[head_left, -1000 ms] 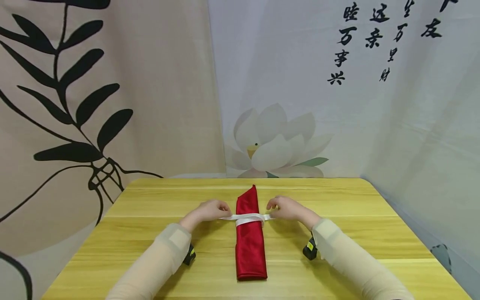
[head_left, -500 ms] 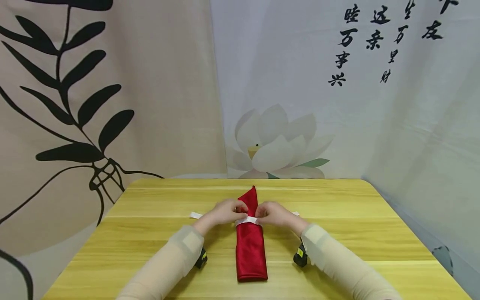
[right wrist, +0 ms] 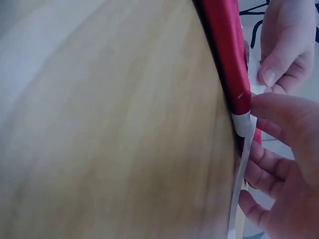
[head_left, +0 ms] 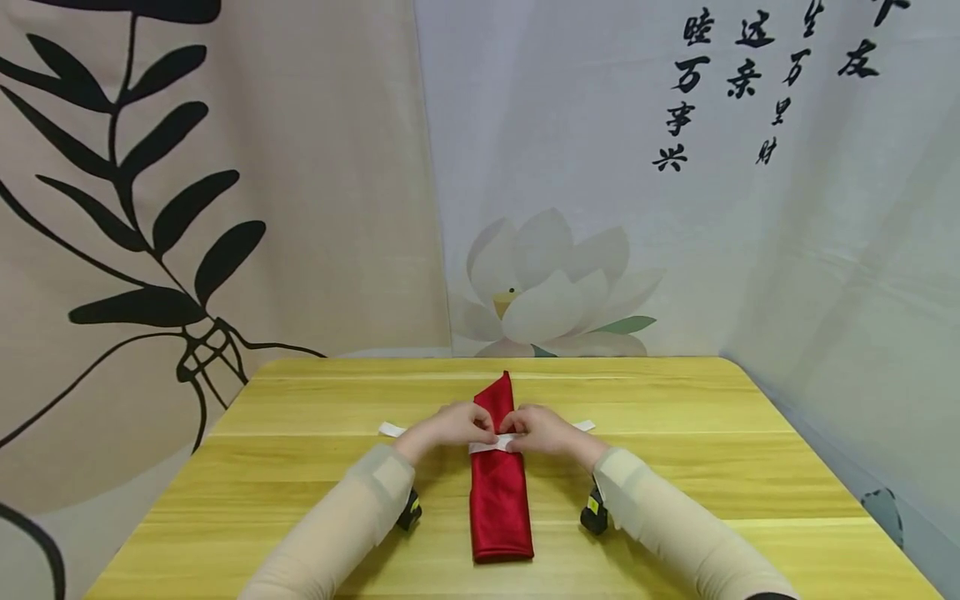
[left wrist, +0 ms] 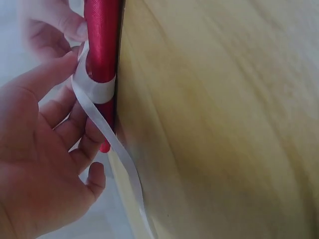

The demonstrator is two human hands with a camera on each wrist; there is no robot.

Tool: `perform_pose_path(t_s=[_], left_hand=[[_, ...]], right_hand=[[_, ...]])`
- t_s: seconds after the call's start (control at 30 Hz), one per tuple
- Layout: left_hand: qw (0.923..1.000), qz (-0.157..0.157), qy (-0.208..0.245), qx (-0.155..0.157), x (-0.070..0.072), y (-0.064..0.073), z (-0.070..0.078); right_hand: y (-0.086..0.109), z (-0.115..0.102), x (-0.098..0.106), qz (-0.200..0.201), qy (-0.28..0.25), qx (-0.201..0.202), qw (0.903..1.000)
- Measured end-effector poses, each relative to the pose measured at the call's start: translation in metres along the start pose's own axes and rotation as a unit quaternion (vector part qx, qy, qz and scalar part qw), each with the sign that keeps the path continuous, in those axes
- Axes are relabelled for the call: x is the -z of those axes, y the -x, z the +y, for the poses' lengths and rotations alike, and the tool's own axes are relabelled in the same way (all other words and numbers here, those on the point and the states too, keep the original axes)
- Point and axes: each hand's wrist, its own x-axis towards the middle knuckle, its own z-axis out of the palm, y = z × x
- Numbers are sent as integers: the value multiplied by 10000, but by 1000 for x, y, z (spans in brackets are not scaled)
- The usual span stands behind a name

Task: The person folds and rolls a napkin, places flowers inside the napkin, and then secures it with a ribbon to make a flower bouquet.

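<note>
A red satin cloth [head_left: 501, 508], folded into a long narrow bundle with a pointed far end, lies on the table. Around its middle runs a white ribbon [left wrist: 102, 92], whose loose tails stick out to both sides. My left hand [head_left: 456, 425] pinches the ribbon between thumb and index finger above the bundle. Close beside it, my right hand [head_left: 546, 431] has thumb and index finger on the ribbon, also pinching it. In the right wrist view, the left thumb presses a flat piece of white ribbon [right wrist: 254, 74]. The crossing of the ribbon is partly hidden by the fingers.
The pale wooden table [head_left: 675, 400] spreads out around the bundle. Behind it hangs a cloth backdrop [head_left: 360, 167] printed with leaves, a lotus and writing. A small black device [head_left: 594, 512] sits under the right wrist, another [head_left: 410, 510] under the left.
Both hands have moved inward from the bundle's two sides and now meet over its middle. The ribbon's tails, earlier between the hands, now stick out behind the wrists.
</note>
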Motion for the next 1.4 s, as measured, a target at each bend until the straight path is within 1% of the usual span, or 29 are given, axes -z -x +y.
perform_pose_path(t_s=[0.07,0.17,0.3,0.43,0.53,0.6,0.73,0.83,0.9,0.93,1.0,1.13,1.23,1.3,1.4], left_hand=[[9996,-102,250,3,1,1,-2],[9985,-219,507,0,2,2,-7],[9966,-292,775,50,0,2,-14],[9945,-321,978,183,-1,3,-18],[9941,-319,1002,264,-2,3,-18],[9942,-301,990,293,-2,3,-18],[9944,-292,966,320,-2,3,-19],[9941,-297,989,334,-2,2,-20],[9939,-296,1008,337,-3,2,-20],[9938,-289,1015,347,-3,2,-20],[9938,-283,1015,365,-3,2,-20],[9934,-310,1033,388,-3,2,-18],[9930,-340,1064,374,-3,2,-17],[9929,-352,1084,354,-3,2,-16],[9932,-339,1065,326,-2,2,-16]], right_hand=[[-1,0,0,-7,-20,9,10000],[-3,0,1,-43,-123,-40,9999],[-2,5,5,-120,-538,-139,9984],[5,18,15,-322,-1128,-364,9924],[13,30,27,-470,-1497,-558,9860],[17,37,34,-540,-1638,-624,9830],[25,44,45,-699,-1670,-783,9804],[28,46,49,-741,-1654,-881,9795],[27,46,50,-725,-1757,-921,9774],[26,46,50,-719,-1850,-925,9757],[24,44,50,-720,-2171,-927,9691],[18,35,49,-741,-2966,-858,9483],[12,26,47,-828,-3325,-752,9365],[7,18,46,-963,-3392,-665,9334],[2,9,42,-1210,-3320,-533,9340]])
